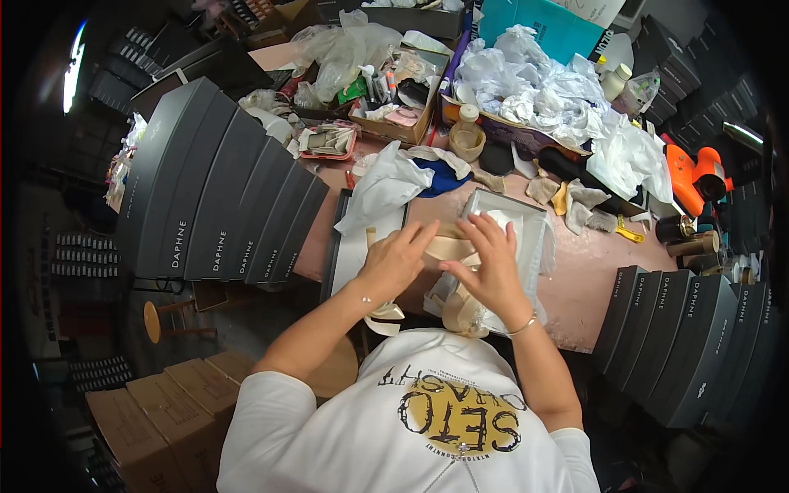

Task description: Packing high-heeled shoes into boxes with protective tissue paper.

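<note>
A beige shoe (449, 247) lies between my two hands, above the near-left side of an open shoebox (536, 215) lined with white tissue. My left hand (394, 261) is closed on the shoe's left end, its fingertips pointing right. On the other side, my right hand (496, 267) has its fingers spread and its thumb apart, close over the shoe's right end. A second beige shoe (457, 309) rests below, against the box's near edge. Pale beige straps (383, 315) hang beneath my left wrist. What lies under the palms is hidden.
Left of the shoebox lies a dark-edged lid (335, 261) with white paper (385, 187). Dark shoeboxes (185, 185) stand at left, more (667, 329) at right. Behind are a jar (467, 141), cloth scraps, crumpled tissue (534, 82) and an orange tool (686, 177).
</note>
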Demonstrator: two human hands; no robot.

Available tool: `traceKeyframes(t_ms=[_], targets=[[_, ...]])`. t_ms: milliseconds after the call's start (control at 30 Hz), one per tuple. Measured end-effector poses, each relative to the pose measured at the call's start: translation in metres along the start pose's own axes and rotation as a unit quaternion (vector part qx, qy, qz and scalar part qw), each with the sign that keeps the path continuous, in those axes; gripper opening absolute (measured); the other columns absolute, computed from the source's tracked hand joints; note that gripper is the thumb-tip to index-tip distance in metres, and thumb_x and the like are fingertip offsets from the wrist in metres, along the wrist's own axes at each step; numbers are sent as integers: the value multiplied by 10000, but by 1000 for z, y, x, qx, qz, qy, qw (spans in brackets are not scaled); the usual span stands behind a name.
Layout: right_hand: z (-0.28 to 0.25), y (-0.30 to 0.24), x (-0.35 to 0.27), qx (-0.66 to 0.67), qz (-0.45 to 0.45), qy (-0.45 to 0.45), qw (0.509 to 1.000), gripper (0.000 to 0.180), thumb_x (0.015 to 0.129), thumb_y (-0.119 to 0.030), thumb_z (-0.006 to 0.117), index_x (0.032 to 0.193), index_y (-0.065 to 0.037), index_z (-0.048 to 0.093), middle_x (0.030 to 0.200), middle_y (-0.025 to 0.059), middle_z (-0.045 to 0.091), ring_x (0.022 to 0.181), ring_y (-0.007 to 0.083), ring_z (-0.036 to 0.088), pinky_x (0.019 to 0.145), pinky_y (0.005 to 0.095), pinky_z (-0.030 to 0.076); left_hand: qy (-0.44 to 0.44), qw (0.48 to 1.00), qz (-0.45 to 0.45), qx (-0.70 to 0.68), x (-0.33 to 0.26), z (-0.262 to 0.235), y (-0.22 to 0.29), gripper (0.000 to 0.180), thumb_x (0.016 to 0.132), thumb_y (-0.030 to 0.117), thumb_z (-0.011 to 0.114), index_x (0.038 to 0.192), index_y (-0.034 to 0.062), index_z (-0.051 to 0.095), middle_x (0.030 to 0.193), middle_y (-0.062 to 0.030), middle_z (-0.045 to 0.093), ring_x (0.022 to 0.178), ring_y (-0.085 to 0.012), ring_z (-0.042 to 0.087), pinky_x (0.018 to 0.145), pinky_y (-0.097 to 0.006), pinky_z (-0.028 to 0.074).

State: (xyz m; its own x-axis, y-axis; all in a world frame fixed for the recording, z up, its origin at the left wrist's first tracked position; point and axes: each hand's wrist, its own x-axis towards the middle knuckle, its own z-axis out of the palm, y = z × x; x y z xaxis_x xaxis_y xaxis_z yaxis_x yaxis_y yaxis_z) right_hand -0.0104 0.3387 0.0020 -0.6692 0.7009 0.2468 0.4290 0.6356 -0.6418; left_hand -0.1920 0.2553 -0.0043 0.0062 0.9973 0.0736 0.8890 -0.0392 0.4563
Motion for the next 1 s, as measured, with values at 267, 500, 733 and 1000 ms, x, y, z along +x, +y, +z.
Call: traceKeyframes(t_ms=[267, 500, 733, 1000], targets=[[16, 31, 1, -1, -24, 59, 998, 204, 797, -195, 665, 974, -99, 638, 1085, 71, 597, 1111, 280, 513, 1054, 568, 185, 4, 999, -31, 13, -15, 2, 0, 577, 743, 52, 598, 1296, 67, 437, 1096, -139, 529, 895, -321, 598, 726, -414, 506], [-22, 37, -8, 7, 42, -34, 999, 446, 747, -128, 702, 1166, -100, 553, 1197, 145, 532, 1086, 309, 507, 1001, 478, 323, 21, 984, -110, -140, -17, 0, -31, 521, 777, 69, 545, 1285, 22, 441, 1085, -175, 593, 889, -322, 627, 776, -378, 504], [-5, 16, 0, -146, -165, -137, 966, 856, 596, -198, 780, 1362, -190, 398, 1312, 154, 418, 1218, 343, 390, 1011, 488, 287, -292, 615, -259, -685, -6, 18, -26, 339, 901, 171, 554, 1172, -29, 516, 1029, -86, 623, 903, -138, 619, 775, -245, 504], [-15, 14, -33, 256, 87, -260, 927, 623, 667, -241, 723, 1193, 7, 498, 1077, 147, 589, 1008, 253, 565, 881, 345, 435, -46, 887, -51, -457, -5, -8, 0, 499, 907, 162, 554, 1348, -7, 393, 1283, -115, 501, 1207, -216, 464, 988, -321, 389]])
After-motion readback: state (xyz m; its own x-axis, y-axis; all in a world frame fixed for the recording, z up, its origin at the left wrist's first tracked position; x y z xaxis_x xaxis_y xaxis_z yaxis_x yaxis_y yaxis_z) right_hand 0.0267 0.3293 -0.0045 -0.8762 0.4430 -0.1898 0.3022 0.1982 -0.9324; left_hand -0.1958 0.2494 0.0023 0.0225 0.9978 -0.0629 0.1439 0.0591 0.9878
